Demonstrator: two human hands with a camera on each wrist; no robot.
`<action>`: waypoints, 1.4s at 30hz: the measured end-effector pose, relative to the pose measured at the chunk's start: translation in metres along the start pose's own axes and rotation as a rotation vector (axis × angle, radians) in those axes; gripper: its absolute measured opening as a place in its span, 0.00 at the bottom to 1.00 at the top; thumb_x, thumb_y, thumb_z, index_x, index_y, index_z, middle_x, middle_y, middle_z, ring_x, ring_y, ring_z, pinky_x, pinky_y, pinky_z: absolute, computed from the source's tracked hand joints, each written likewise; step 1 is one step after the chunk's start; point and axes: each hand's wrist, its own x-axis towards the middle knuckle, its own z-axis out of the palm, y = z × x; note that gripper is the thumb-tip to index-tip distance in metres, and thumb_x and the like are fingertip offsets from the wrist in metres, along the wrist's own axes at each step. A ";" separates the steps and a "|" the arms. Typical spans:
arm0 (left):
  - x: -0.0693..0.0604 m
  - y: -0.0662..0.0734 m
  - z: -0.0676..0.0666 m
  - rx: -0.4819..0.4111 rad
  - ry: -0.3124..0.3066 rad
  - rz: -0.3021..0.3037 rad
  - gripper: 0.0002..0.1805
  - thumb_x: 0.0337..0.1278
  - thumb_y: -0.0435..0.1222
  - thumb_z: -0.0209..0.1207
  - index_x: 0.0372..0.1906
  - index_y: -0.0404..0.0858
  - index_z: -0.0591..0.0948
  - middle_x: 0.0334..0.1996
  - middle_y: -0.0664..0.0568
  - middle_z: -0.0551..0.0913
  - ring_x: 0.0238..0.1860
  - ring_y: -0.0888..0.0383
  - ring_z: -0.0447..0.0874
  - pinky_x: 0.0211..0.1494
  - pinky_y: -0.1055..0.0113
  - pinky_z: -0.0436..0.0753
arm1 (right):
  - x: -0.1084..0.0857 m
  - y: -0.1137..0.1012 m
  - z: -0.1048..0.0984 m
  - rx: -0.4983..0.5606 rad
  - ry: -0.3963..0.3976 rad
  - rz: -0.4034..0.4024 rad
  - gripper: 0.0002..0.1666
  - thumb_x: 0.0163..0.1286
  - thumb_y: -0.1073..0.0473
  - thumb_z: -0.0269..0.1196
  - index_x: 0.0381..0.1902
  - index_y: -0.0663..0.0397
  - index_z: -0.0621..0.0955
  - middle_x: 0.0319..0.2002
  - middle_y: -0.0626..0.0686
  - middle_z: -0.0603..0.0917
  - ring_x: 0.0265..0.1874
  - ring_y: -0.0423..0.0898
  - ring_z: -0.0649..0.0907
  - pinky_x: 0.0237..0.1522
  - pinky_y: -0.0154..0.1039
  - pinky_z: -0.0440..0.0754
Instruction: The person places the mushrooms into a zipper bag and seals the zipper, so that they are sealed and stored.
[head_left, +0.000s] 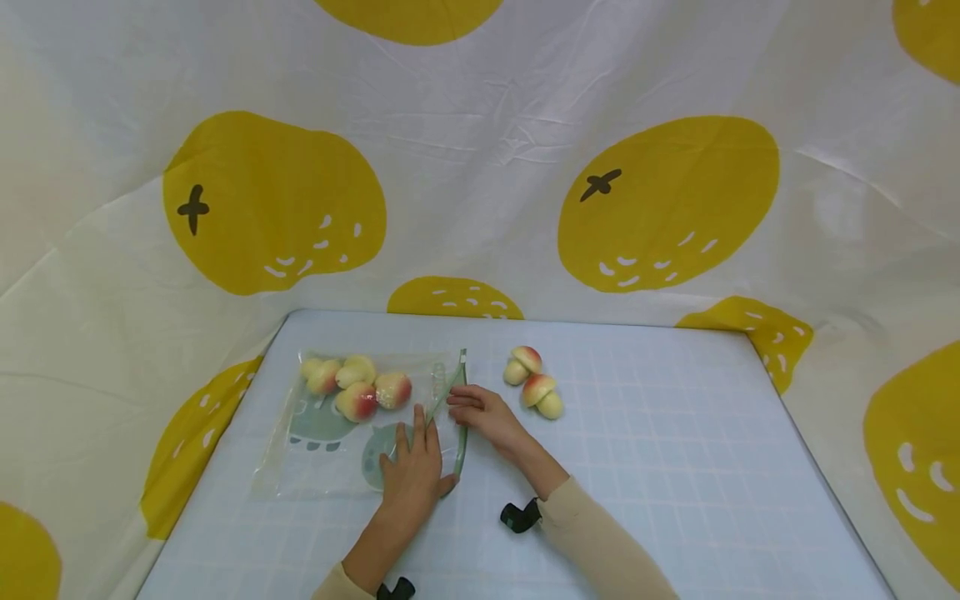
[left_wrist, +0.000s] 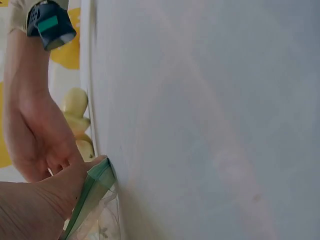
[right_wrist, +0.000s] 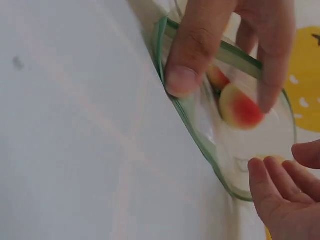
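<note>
A clear zip bag (head_left: 322, 467) with a green-edged mouth lies on the table, printed with grey-green animal shapes. Inside are several cream toy mushrooms (head_left: 357, 402) with red-tinged caps. My left hand (head_left: 411, 475) lies spread across the bag's mouth, fingers fairly straight. In the right wrist view, its thumb (right_wrist: 182, 82) is at the green edge and the mouth gapes. My right hand (head_left: 487, 421) hovers at the mouth, palm toward it, fingers loosely bent around nothing; whether the fingertips touch the bag I cannot tell. Two more toy mushrooms (head_left: 542, 395) lie beyond it.
A pale checked cloth covers the table (head_left: 675, 467). Behind and beside it hangs a white curtain (head_left: 465, 167) with large yellow fruit prints. A dark wrist device (head_left: 521, 517) sits on my right sleeve.
</note>
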 end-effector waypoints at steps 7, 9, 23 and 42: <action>0.001 -0.001 0.000 0.005 0.002 0.000 0.55 0.41 0.55 0.77 0.70 0.28 0.67 0.76 0.34 0.54 0.68 0.29 0.61 0.48 0.27 0.72 | -0.026 -0.019 -0.021 -0.098 0.041 -0.052 0.26 0.74 0.68 0.58 0.67 0.73 0.69 0.61 0.73 0.75 0.60 0.67 0.76 0.56 0.42 0.79; 0.001 -0.001 0.000 0.004 0.003 -0.004 0.55 0.41 0.55 0.77 0.69 0.28 0.68 0.76 0.34 0.55 0.68 0.29 0.61 0.49 0.26 0.72 | -0.033 -0.024 -0.026 -0.128 0.057 -0.062 0.26 0.74 0.67 0.59 0.67 0.72 0.70 0.60 0.73 0.75 0.59 0.66 0.77 0.55 0.41 0.79; 0.000 -0.003 0.000 -0.010 0.012 0.007 0.56 0.40 0.55 0.77 0.69 0.26 0.67 0.76 0.33 0.55 0.68 0.28 0.62 0.48 0.25 0.72 | -0.069 -0.049 -0.066 -0.278 0.261 -0.174 0.24 0.70 0.67 0.64 0.63 0.64 0.76 0.56 0.64 0.81 0.57 0.60 0.79 0.53 0.36 0.79; 0.001 -0.003 0.000 -0.008 -0.008 0.006 0.56 0.42 0.55 0.77 0.70 0.26 0.67 0.76 0.33 0.54 0.68 0.28 0.61 0.49 0.26 0.72 | -0.072 -0.054 -0.102 -0.353 0.475 -0.103 0.28 0.69 0.66 0.66 0.65 0.64 0.74 0.61 0.67 0.77 0.58 0.63 0.77 0.57 0.43 0.76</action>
